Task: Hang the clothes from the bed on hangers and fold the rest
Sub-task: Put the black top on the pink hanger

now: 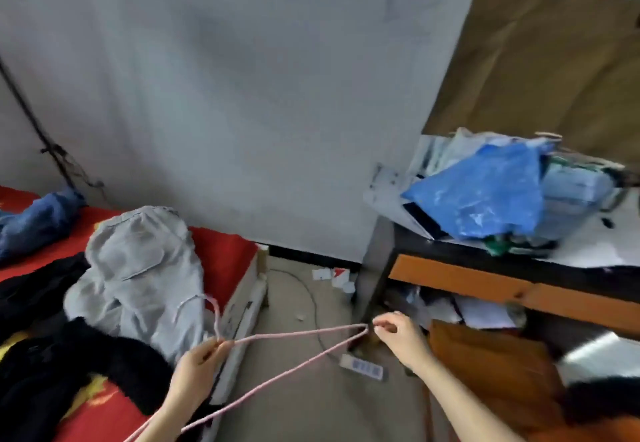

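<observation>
I hold a thin pink wire hanger (294, 335) over the floor beside the bed. My left hand (199, 369) pinches it at the neck, just below the hook. My right hand (398, 334) pinches its right corner. On the red bed (225, 261) at the left lie a light grey garment (142, 275), a black fuzzy garment (69, 372) in front of it, and a blue denim piece (34, 219) further back.
A desk (485, 275) with an orange drawer front stands at the right, piled with a blue plastic bag (485, 195) and papers. A white power strip (362, 367) and its cable lie on the floor. An orange cloth (491, 365) sits under the desk.
</observation>
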`<state>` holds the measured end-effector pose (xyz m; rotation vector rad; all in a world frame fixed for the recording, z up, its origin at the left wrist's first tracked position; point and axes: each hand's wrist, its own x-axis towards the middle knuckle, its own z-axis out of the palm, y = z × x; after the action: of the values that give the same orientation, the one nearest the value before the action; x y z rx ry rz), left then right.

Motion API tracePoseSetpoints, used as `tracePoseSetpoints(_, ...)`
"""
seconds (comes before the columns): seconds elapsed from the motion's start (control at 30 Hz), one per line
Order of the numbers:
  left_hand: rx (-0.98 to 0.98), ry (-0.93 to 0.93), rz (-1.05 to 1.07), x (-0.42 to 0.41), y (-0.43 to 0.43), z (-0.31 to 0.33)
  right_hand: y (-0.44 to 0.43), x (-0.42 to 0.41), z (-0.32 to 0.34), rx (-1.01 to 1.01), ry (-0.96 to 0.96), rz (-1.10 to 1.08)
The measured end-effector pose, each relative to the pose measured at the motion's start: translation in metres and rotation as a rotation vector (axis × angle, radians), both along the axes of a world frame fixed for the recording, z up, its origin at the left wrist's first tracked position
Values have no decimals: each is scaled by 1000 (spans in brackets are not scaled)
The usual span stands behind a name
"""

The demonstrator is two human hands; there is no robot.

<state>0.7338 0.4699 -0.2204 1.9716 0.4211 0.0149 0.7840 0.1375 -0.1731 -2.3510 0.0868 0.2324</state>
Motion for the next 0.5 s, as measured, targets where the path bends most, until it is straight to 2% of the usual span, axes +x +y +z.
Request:
tracePoseSetpoints(0.13, 8, 15, -245, 53, -69, 6, -124, -61, 44, -99, -230, -541)
tracePoseSetpoints(0.27, 22, -5, -398, 80, -138, 9, -225, -136, 81, -381, -418, -1018)
tracePoseSetpoints(0.33, 39, -16, -444, 85, -172, 13, -264, -165, 90, -468, -404, -1233)
tracePoseSetpoints(0.4, 47, -45, -487, 85, -201, 20, -297, -186, 93, -482, -304, -1358)
tracePoseSetpoints(0.5, 39, -83, -496, 86, -232, 29, -331, -198, 91, -451, -125, -1362)
